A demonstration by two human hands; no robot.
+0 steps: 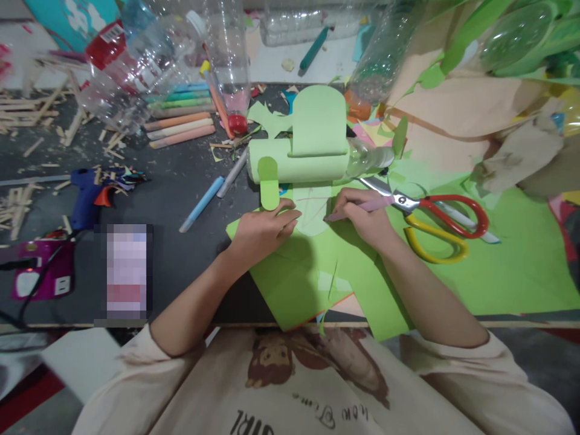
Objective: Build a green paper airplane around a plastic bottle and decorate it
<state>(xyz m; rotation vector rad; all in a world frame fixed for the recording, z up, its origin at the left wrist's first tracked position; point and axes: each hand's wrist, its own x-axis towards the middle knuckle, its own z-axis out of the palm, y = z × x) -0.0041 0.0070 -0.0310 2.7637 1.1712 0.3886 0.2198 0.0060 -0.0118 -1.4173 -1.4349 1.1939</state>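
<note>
My right hand (360, 214) grips a mauve marker pen (375, 203), its tip on the edge of a rounded pale green paper flap (319, 225) with thin pencil-like lines on it. Resting on the paper beside that flap, my left hand (267, 231) has its fingers loosely stretched and holds nothing. Just beyond both hands lies a clear plastic bottle (369, 160) on its side, wrapped in pale green paper (308, 163). A second rounded flap (319, 118) stands out from its far side, and a small brighter green strip (269, 193) hangs at its left end. Green paper sheets (290, 278) lie underneath.
Scissors (408, 202) with red and yellow handles lie right of my right hand. Leftward are a blue marker (202, 204), a blue glue gun (86, 196), a phone (127, 272) and a purple box (43, 269). Plastic bottles (226, 54), markers and wood sticks crowd the back.
</note>
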